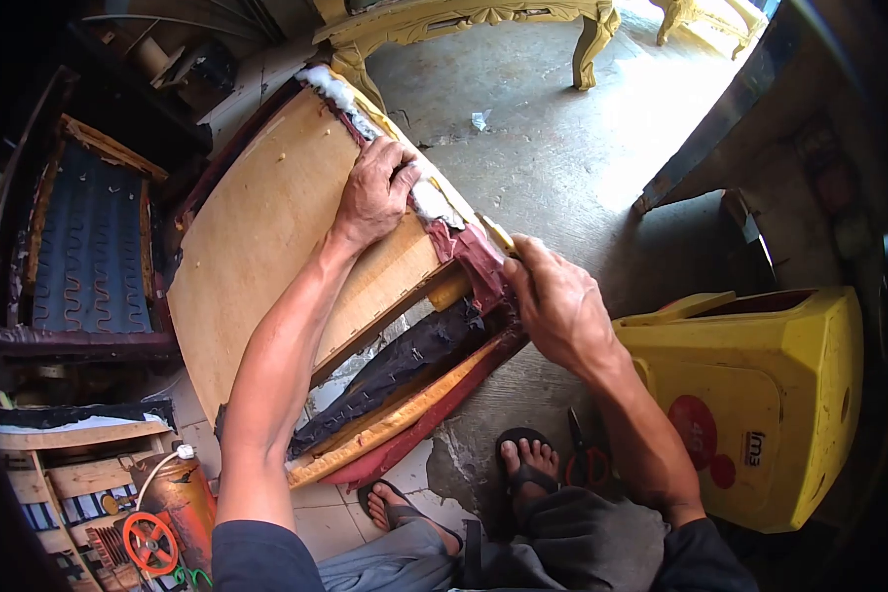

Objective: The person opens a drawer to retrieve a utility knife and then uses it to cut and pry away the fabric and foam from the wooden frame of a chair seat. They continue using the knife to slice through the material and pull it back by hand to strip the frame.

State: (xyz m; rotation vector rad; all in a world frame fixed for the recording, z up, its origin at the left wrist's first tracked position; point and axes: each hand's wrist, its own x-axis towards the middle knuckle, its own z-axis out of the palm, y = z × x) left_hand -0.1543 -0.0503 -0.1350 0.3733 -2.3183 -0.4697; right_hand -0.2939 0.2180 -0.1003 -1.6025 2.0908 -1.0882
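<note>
An upholstered furniture frame stands tilted in front of me, with a plywood panel across its face. Dark red upholstery fabric and white padding show along its right edge. My left hand is closed over that edge, its fingers curled on the padding and fabric. Lower down, my right hand grips the corner of the frame at the red fabric, thumb toward me and fingers round the outer side. Whatever lies under the fingertips of both hands is hidden.
Orange-handled scissors lie on the floor by my right foot. A yellow plastic bin lies at right. An orange compressor tank stands lower left, below a seat frame with springs. Carved yellow furniture stands behind.
</note>
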